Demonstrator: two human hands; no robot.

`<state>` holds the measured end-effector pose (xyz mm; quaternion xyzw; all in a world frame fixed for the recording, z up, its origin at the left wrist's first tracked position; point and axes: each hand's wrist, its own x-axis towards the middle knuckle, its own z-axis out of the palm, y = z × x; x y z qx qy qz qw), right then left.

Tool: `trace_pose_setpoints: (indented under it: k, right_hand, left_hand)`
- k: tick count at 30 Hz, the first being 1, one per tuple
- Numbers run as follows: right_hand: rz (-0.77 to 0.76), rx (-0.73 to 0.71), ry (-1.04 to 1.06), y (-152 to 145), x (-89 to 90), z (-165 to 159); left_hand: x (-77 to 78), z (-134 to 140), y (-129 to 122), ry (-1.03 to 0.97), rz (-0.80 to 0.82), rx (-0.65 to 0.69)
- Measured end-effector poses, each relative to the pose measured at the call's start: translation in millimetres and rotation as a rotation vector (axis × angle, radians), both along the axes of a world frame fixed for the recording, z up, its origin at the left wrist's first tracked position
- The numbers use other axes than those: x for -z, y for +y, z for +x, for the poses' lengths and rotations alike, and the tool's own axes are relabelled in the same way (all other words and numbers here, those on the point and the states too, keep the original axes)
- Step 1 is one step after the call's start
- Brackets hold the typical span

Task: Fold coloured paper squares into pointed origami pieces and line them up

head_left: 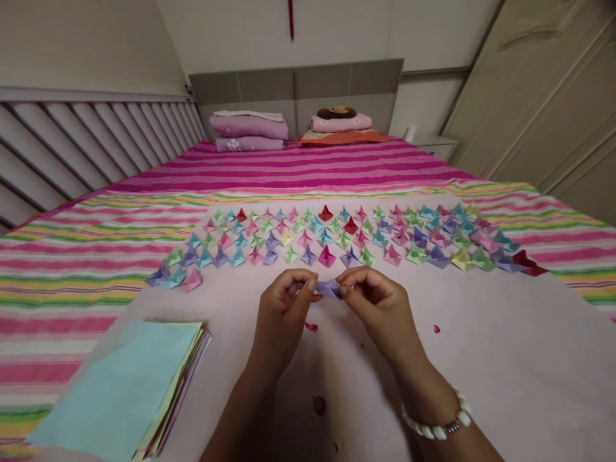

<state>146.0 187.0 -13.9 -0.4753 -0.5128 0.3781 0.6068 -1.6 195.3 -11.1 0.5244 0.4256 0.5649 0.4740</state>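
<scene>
Faces a wide bed (298, 168) dressed in striped cloth of magenta, pink, white, yellow and green, with a grey headboard (269, 86) standing at its far edge. Shows a pale sheet (520, 359) laid flat over the near part of the bed. Carries, along the far edge of that sheet, about four close rows of small folded paper boats (343, 241) in green, blue, purple, pink, yellow and red, ending with a pink boat (191, 280) toward the left edge and a dark red boat (528, 263) at the right edge. Includes purple folded bedding (250, 131) near the bed's far left corner and a pink and orange pile (341, 126) further right, before the headboard. Keeps a stack of coloured paper (122, 385), light blue on top, at the sheet's near left corner. Pinches with both hands, thumbs closed against curled fingers: left hand (286, 308) gripping the left end, right hand (380, 305) gripping the right end of one purple boat (329, 289), midway between the sheet's side edges and just nearer than the front row. Wears a white beaded bracelet (437, 432) on the right wrist. Cannot tell whether touching the sheet with the purple boat. Shows red scraps (311, 327) scattered nearer the near edge.
</scene>
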Motion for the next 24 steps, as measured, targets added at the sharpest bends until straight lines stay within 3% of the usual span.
trace_pose_setpoints:
  k: [8, 16, 24]
  right_hand:
    - [-0.097, -0.047, 0.189, 4, 6.2, 2]
    - [-0.008, -0.01, 0.286, 6, 7.9, 3]
    - [-0.111, -0.057, 0.472, 11, 14.1, 3]
  left_hand:
    - [4.5, 1, 2, -0.034, -0.017, -0.026]
    - [2.1, 3, 1, -0.083, -0.087, -0.012]
    - [6.9, 2, 4, -0.111, -0.163, -0.05]
